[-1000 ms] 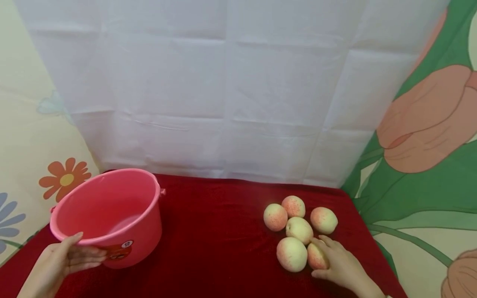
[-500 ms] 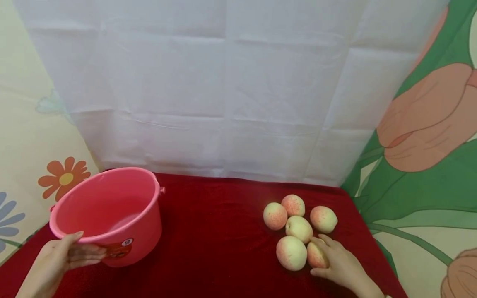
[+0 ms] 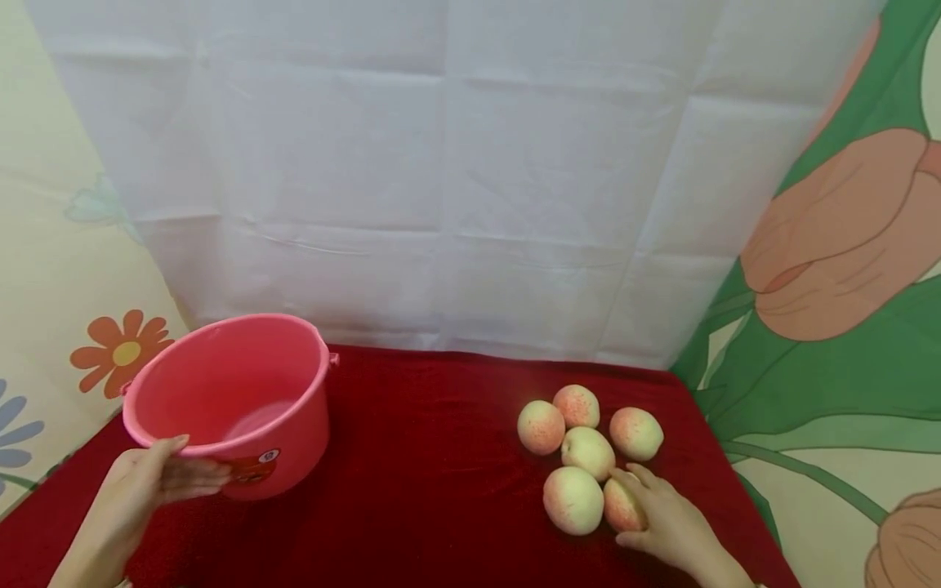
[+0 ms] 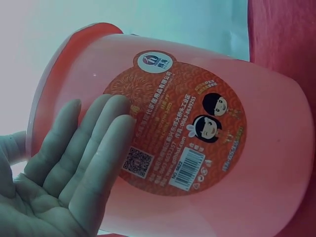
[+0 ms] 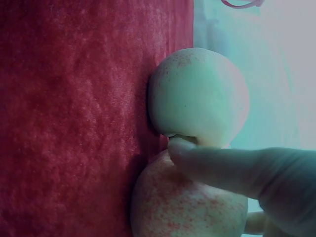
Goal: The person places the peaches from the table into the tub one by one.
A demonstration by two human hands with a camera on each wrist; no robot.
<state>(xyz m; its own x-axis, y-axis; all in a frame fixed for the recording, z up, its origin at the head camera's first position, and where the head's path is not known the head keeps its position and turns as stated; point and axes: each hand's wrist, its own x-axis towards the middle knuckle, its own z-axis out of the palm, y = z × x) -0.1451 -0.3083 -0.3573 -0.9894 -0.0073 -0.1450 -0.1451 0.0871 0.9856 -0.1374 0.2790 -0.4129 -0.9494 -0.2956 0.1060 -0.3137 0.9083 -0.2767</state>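
A pink plastic bucket (image 3: 303,445) stands at the left of the table. My left hand (image 3: 143,490) holds its near rim, thumb over the edge and fingers along the outer wall; in the left wrist view the fingers (image 4: 94,163) lie nearly straight beside a round red label (image 4: 185,126). At the right my right hand (image 3: 675,523) grips a peach (image 3: 622,508), fingers over its far side and thumb at its near side. A larger pale peach (image 3: 573,501) sits just left of it. In the right wrist view the thumb (image 5: 222,167) crosses the blushed held peach (image 5: 187,212).
Several other peaches cluster behind the right hand, among them a pale one (image 3: 588,453) and a blushed one (image 3: 636,434) standing apart to the right. Dark red cloth (image 3: 426,474) covers the table. A white sheet (image 3: 441,180) hangs at the back.
The bucket has shifted right and somewhat farther back, with my left hand moving along on its rim. My right hand stays at the same peach, and the peaches hold their places.
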